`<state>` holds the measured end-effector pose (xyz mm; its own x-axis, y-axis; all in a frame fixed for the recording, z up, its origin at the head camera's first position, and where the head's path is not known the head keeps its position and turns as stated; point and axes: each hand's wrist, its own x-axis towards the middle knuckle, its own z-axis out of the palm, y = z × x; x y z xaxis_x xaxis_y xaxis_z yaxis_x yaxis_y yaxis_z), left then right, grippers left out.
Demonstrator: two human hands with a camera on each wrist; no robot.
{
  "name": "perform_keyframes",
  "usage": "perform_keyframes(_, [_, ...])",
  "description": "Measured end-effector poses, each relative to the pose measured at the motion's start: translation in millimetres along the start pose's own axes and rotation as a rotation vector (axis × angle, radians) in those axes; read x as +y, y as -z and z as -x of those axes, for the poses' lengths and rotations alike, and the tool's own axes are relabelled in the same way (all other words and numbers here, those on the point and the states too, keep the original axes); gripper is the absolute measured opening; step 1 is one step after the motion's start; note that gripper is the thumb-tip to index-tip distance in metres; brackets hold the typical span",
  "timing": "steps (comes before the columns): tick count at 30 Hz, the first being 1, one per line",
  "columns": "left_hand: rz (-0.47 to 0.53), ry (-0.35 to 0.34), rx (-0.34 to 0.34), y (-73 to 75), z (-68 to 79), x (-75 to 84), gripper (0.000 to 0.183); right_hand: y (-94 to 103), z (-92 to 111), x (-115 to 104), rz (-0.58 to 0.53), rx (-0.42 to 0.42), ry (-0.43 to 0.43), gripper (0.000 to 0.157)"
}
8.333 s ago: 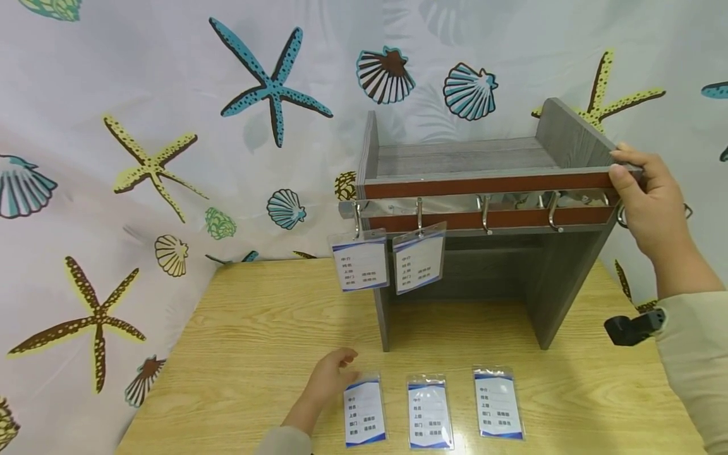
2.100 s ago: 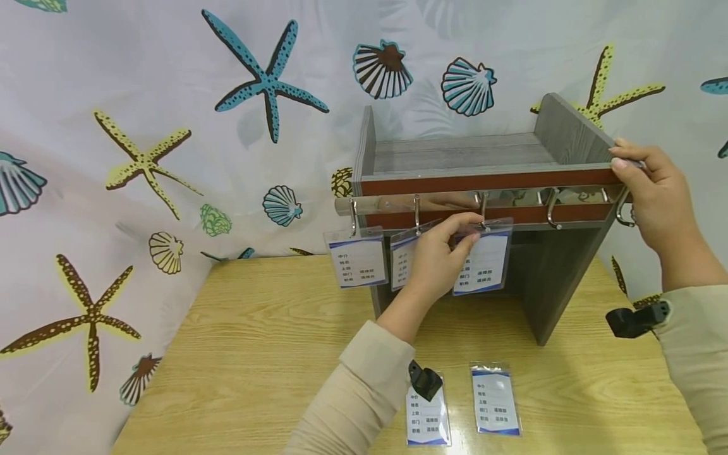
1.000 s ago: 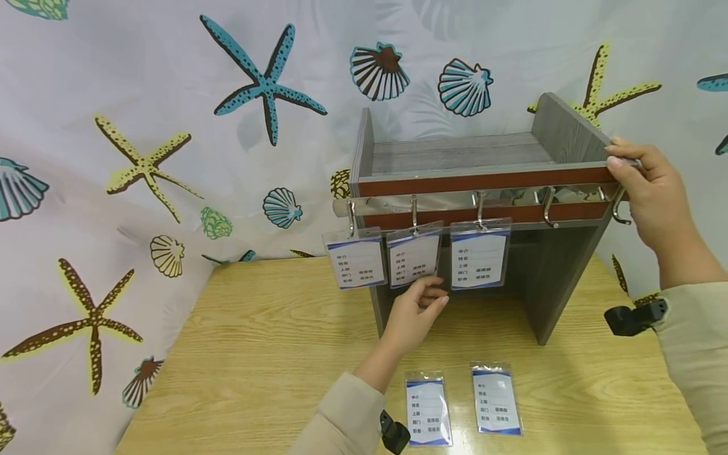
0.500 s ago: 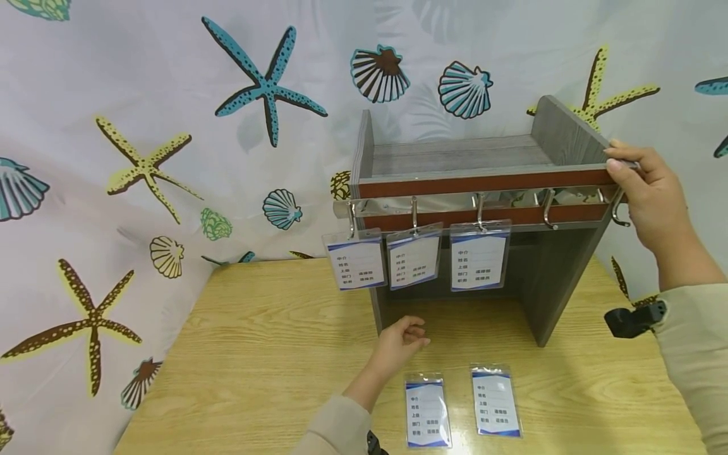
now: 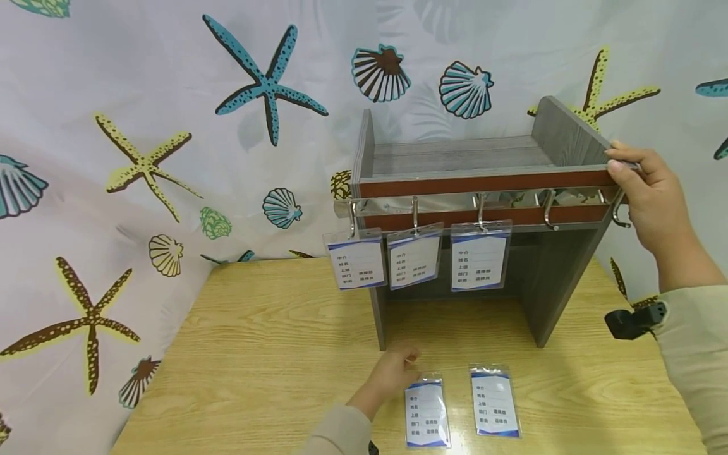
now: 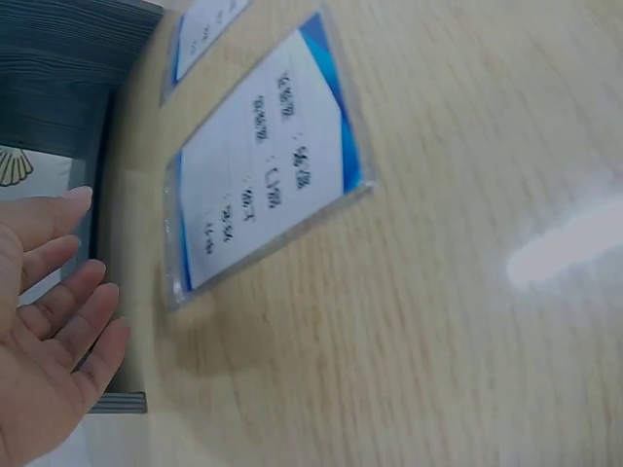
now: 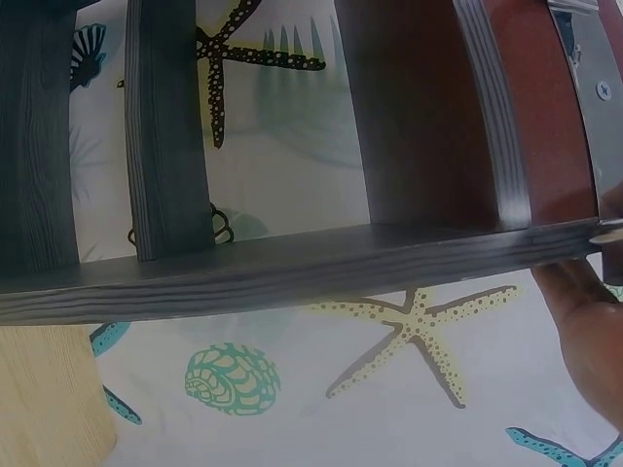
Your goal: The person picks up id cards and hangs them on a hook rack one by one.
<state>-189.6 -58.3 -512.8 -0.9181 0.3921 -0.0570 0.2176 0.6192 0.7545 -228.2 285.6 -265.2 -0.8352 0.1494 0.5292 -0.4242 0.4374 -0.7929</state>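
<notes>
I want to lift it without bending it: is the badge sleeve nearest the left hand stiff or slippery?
The badge sleeve looks thin and glossy, so probably light, slightly flexible and slippery. It lies flat on the smooth table, so the left hand may need to slide it or lift an edge.

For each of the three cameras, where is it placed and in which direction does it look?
Head: at the person's head, looking forward and down at the shelf and table; both hands show.
Left wrist: low over the table, facing a badge; left hand shows.
Right wrist: beside the shelf, looking along it; right hand shows.
Head and left wrist share that badge.
</notes>
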Motion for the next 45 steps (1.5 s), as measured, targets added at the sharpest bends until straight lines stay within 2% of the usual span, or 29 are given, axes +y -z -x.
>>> perform_keyframes(7, [-0.139, 0.042, -0.013, -7.5, -0.6, -10.7, 0.044, 0.6, 0, 0, -0.015, -0.002, 0.009, 0.029])
perform_keyframes(12, [-0.236, 0.045, -0.002, -11.0, -1.1, -14.6, 0.045, 0.6, 0, -1, -0.038, -0.003, 0.003, 0.028])
perform_keyframes(21, [-0.338, 0.088, -0.007, -15.1, -1.7, -14.3, 0.054, 2.3, 1, -2, -0.053, -0.012, -0.006, 0.027])
perform_keyframes(28, [-0.434, 0.06, -0.005, -16.9, -0.1, -12.4, 0.054, 2.0, 0, -2, -0.064, -0.007, -0.007, 0.027])
perform_keyframes(32, [-0.45, 0.048, -0.009, -17.7, 0.8, -11.7, 0.046, 1.8, 0, -2, -0.063, -0.007, 0.0, 0.027])
perform_keyframes(38, [-0.438, 0.073, -0.016, -20.4, 0.9, -11.5, 0.045, 2.7, 0, 1, -0.057, -0.018, -0.001, 0.027])
perform_keyframes(41, [-0.403, 0.086, -0.015, -22.0, 0.7, -12.8, 0.046, 3.1, 1, 1, -0.029, -0.02, -0.005, 0.027])
perform_keyframes(45, [-0.331, 0.1, -0.01, -21.5, 1.0, -15.0, 0.047, 1.1, 0, 0, -0.046, -0.017, -0.008, 0.027])
